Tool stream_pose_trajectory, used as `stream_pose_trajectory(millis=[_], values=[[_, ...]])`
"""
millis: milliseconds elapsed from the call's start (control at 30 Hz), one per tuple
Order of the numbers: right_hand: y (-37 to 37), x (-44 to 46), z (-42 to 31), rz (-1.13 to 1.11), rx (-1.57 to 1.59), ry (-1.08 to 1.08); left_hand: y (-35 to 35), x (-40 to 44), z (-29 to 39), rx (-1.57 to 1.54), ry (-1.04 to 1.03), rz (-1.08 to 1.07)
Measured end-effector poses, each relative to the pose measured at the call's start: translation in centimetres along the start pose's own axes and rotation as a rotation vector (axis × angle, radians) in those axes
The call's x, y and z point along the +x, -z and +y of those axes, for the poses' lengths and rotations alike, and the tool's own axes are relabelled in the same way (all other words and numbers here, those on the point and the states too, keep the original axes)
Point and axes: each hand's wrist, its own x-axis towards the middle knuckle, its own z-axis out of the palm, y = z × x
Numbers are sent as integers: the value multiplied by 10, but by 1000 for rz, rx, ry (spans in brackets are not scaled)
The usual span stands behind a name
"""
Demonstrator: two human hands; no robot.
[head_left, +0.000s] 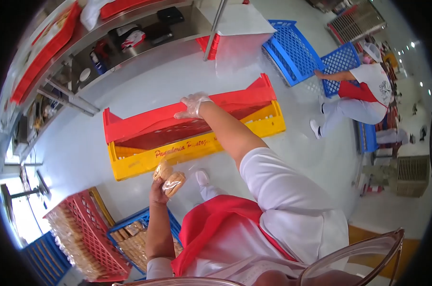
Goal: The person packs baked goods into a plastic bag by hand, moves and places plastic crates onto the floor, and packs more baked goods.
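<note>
My left hand (158,191) is closed on clear bags of bread rolls (174,183), held up in front of the yellow crate. In a clear plastic glove, my right hand (195,106) grips the upper edge of the red crate (239,98). That red crate rests on a yellow crate (177,151) with red lettering on its side; it looks tilted, and I cannot tell how the two fit together. Part of their inside is visible between the two edges.
Lower left, a red crate (89,229) and a blue crate (113,233) hold bagged bread. A metal worktable (149,52) stands at the top. Blue crates (292,52) are at the upper right, beside a person (364,90) touching one.
</note>
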Motion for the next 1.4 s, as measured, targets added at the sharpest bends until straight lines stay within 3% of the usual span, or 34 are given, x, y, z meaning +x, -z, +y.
stream_pose_trajectory(millis=[100,200,567,667,1033,1167,1233,1400], values=[[8,11,7,27,10,6,-14,8,16,-20,45,59],[12,17,10,20,33,0,-38,11,37,-75,100,-29],[30,32,0,6,195,-160,2,47,113,36,333,-46],[40,41,-5,-35,286,-227,2,55,136,63,316,23],[51,53,-39,16,552,-390,28,104,234,197,278,-119],[41,66,-57,98,625,-461,50,124,263,53,427,-123],[41,67,-64,127,587,-469,62,128,275,158,447,-67],[53,74,-73,84,574,-531,77,128,311,242,659,-188]])
